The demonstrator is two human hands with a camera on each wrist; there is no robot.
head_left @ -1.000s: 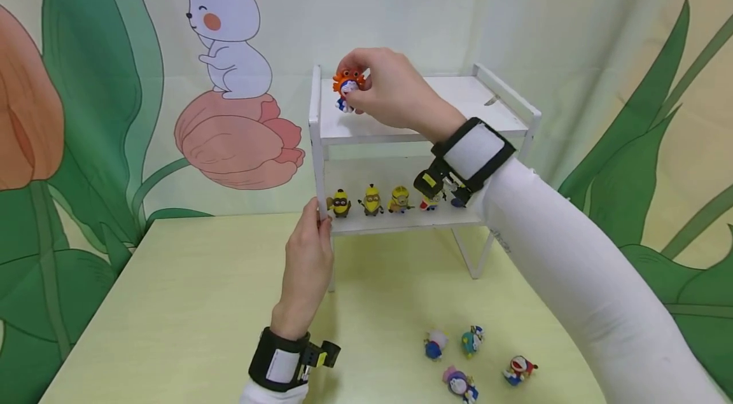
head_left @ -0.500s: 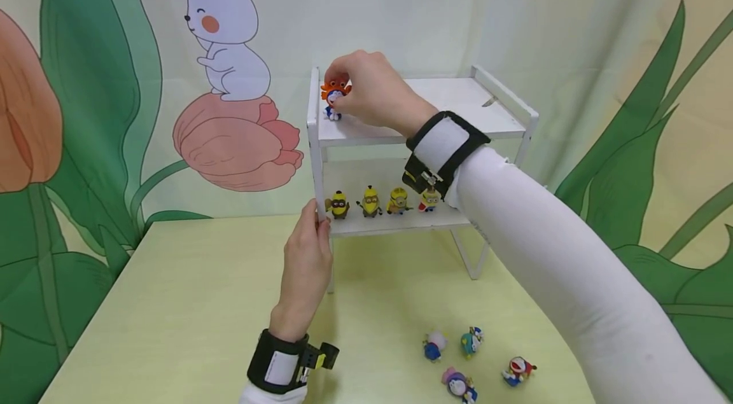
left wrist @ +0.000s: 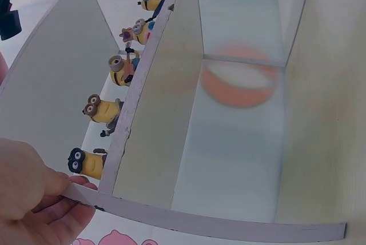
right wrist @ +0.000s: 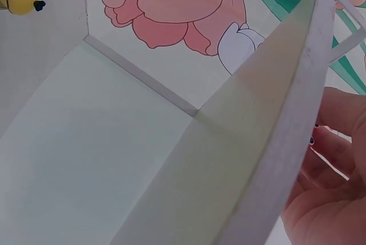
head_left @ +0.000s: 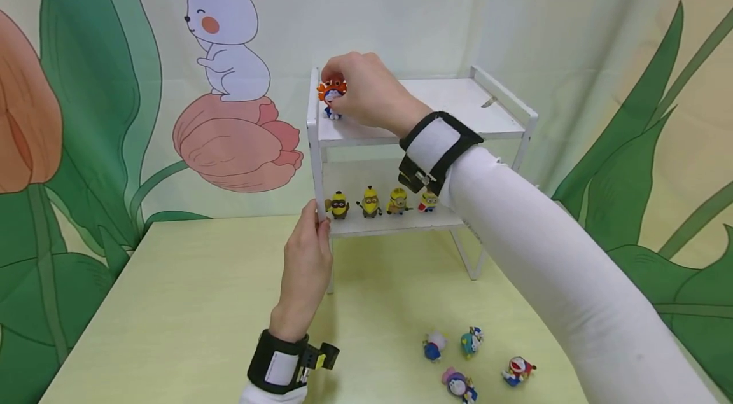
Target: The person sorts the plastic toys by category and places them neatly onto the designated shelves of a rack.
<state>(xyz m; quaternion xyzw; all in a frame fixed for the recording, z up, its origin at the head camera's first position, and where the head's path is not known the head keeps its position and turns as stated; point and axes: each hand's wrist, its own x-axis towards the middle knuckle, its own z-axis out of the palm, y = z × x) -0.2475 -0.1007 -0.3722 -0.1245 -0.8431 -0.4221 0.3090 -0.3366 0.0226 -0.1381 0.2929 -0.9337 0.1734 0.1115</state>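
My right hand (head_left: 366,91) pinches a small figurine (head_left: 331,97) with an orange crab hood and a blue-and-white body. The figurine is upright at the left end of the white shelf's (head_left: 441,91) top board; I cannot tell whether its feet touch. In the right wrist view the board edge hides nearly all of it from my right hand (right wrist: 337,165). My left hand (head_left: 306,257) grips the shelf's left front post at the lower board, thumb and fingers around it in the left wrist view. Beside that hand a yellow minion figurine (left wrist: 88,163) stands on the lower board.
More minion figurines (head_left: 371,202) stand in a row along the lower board. On the yellow-green table (head_left: 200,302) at front right lie a blue figurine with a pale head (head_left: 434,346), a teal one (head_left: 472,341), a purple-hooded one (head_left: 458,385) and a red-hooded one (head_left: 518,371).
My right hand has moved left and slightly down with the crab-hooded figurine, to the top board's left end. In the last half second it shifted only slightly. The left hand stays on the post.
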